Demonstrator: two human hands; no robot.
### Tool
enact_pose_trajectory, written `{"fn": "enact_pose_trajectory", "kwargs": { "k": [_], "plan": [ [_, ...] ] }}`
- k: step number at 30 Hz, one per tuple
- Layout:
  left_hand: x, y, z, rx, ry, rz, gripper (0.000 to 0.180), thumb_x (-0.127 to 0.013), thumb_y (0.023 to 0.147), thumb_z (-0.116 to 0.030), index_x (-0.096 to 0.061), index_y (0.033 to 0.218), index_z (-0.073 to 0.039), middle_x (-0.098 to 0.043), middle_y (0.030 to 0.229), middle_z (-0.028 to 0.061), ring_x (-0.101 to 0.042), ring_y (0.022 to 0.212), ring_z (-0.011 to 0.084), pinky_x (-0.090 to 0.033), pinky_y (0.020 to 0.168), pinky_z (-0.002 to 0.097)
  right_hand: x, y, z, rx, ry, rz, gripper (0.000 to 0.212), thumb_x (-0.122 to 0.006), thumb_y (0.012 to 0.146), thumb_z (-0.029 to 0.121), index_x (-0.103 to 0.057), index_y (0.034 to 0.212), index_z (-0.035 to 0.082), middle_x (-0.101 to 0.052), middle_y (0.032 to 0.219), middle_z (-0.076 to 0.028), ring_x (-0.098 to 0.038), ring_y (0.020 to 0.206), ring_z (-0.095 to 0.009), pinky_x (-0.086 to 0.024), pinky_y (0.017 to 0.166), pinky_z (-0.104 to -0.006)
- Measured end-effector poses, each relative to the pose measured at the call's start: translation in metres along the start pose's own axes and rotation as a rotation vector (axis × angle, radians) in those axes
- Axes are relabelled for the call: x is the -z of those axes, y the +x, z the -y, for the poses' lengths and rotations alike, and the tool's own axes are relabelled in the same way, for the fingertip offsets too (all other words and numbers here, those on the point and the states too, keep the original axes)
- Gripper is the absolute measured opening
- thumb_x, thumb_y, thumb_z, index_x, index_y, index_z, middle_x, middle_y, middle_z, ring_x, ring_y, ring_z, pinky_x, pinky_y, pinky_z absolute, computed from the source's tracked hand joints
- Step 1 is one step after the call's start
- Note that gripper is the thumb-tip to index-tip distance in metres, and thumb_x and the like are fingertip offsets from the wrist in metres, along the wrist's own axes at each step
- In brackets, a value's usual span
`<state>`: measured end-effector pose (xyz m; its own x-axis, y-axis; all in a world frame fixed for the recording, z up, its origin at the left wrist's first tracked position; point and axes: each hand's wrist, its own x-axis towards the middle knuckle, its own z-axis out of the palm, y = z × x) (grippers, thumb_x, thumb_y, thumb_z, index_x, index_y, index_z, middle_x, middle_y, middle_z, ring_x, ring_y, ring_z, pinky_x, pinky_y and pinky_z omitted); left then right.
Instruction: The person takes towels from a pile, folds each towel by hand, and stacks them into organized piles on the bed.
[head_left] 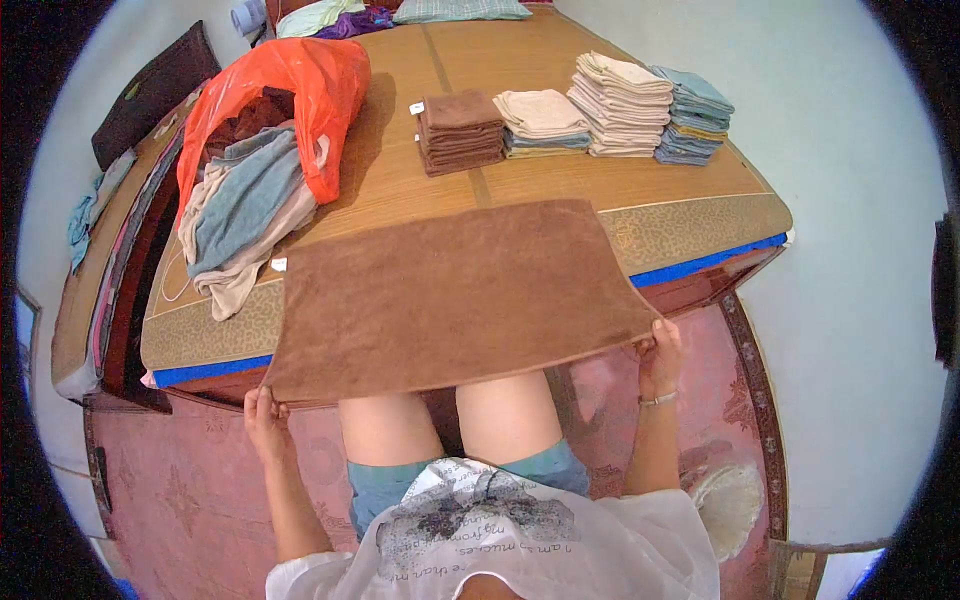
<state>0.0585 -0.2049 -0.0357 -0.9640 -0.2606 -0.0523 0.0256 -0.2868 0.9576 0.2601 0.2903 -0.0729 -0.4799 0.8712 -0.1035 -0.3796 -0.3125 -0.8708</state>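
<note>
A brown towel [450, 295] is spread out before me, its far part lying on the bed mat and its near edge pulled straight over my thighs. My left hand [268, 418] pinches the near left corner. At the near right corner, my right hand [659, 358] grips the cloth between thumb and fingers. A small white tag sticks out from the towel's left side. Beyond it stands a stack of folded brown towels [460, 135]. Next to that are a short stack topped with beige towels [543, 115], a taller beige stack [622, 105] and a blue-grey stack [693, 112].
An open red plastic bag [330, 90] on the bed's left side spills loose blue-grey and beige towels [245, 205]. The bed [540, 45] has a patterned front edge with a blue strip below. A pillow [462, 10] lies at the far end. A whitish round object [728, 510] stands on the floor right.
</note>
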Motion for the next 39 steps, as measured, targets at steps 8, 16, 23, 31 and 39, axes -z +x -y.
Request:
{"fn": "enact_pose_trajectory", "kwargs": {
  "k": [8, 16, 23, 31, 39],
  "plan": [
    [0.0, 0.003, -0.027, -0.003, -0.084, 0.079, 0.025, -0.054, 0.089, -0.007, -0.055, 0.114, -0.005, -0.053, 0.081, -0.004, -0.046, 0.063, 0.0029, -0.04, 0.056, 0.0178, -0.015, 0.01, 0.036, -0.057, 0.005, 0.188, 0.025, -0.055, 0.086, 0.005, -0.055, 0.111, 0.0, -0.062, 0.089, -0.005, -0.059, 0.078, -0.013, -0.048, 0.067, -0.0236],
    [-0.039, 0.065, -0.03, -0.05, 0.247, 0.378, 0.039, -0.053, 0.086, -0.001, -0.049, 0.124, 0.003, -0.059, 0.098, 0.0043, -0.056, 0.084, 0.0115, -0.046, 0.072, 0.0221, -0.086, 0.093, 0.028, 0.058, -0.47, 0.377, 0.028, -0.057, 0.087, 0.008, -0.057, 0.114, -0.001, -0.066, 0.092, -0.011, -0.063, 0.083, -0.016, -0.048, 0.077, -0.0259],
    [-0.059, 0.129, -0.004, -0.671, 0.929, 0.287, 0.014, -0.059, 0.081, -0.006, -0.067, 0.092, -0.003, -0.064, 0.09, 0.0122, -0.06, 0.088, 0.0239, -0.047, 0.077, 0.0311, -0.093, 0.156, -0.001, 0.795, -1.123, 0.324, 0.014, -0.062, 0.081, 0.015, -0.063, 0.086, 0.002, -0.062, 0.087, -0.015, -0.058, 0.08, -0.029, -0.047, 0.072, -0.0346],
    [-0.085, 0.163, 0.009, -0.679, 1.012, 0.233, 0.016, -0.06, 0.079, -0.015, -0.066, 0.089, -0.003, -0.061, 0.104, 0.0151, -0.057, 0.097, 0.0322, -0.045, 0.084, 0.0376, -0.121, 0.156, -0.025, 0.815, -1.28, 0.319, 0.013, -0.061, 0.081, 0.017, -0.064, 0.085, 0.004, -0.063, 0.096, -0.011, -0.057, 0.089, -0.03, -0.044, 0.081, -0.0372],
    [-0.095, 0.177, 0.021, -0.749, 1.095, 0.359, 0.017, -0.061, 0.077, -0.011, -0.066, 0.091, -0.003, -0.063, 0.099, 0.0148, -0.058, 0.094, 0.032, -0.045, 0.082, 0.0387, -0.116, 0.159, -0.03, 0.916, -1.307, 0.288, 0.015, -0.064, 0.079, 0.02, -0.067, 0.086, 0.007, -0.065, 0.1, -0.008, -0.057, 0.096, -0.029, -0.042, 0.088, -0.038]
  ]
}}
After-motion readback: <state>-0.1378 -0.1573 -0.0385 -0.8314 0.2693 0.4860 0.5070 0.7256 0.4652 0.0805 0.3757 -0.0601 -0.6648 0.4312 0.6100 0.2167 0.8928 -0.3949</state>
